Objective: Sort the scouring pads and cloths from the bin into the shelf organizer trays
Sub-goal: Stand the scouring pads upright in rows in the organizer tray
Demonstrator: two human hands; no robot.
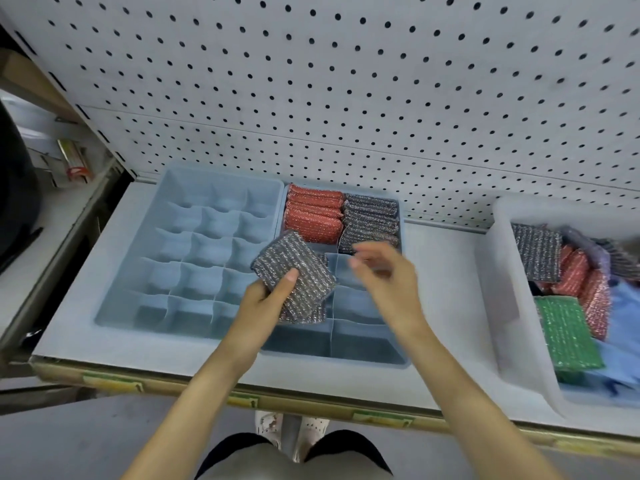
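Note:
My left hand [268,296] grips a small stack of dark grey glittery scouring pads [294,275] over the seam between two blue organizer trays. My right hand [384,271], blurred, hovers just right of the stack with its fingers apart and nothing in it. The right tray [367,358] holds a row of red pads [311,213] and a row of dark grey pads [370,220] in its far compartments. The left tray [114,292] has several small compartments with nothing in them. A white bin [498,306] at the right holds grey, red and green pads [568,334] and blue cloths [620,306].
The trays and bin stand on a white shelf [443,292] backed by a white pegboard [346,81]. Price-tag strips run along the shelf's front edge [242,400]. A neighbouring shelf with small packaged goods [74,161] lies to the left. My shoes show below on the grey floor.

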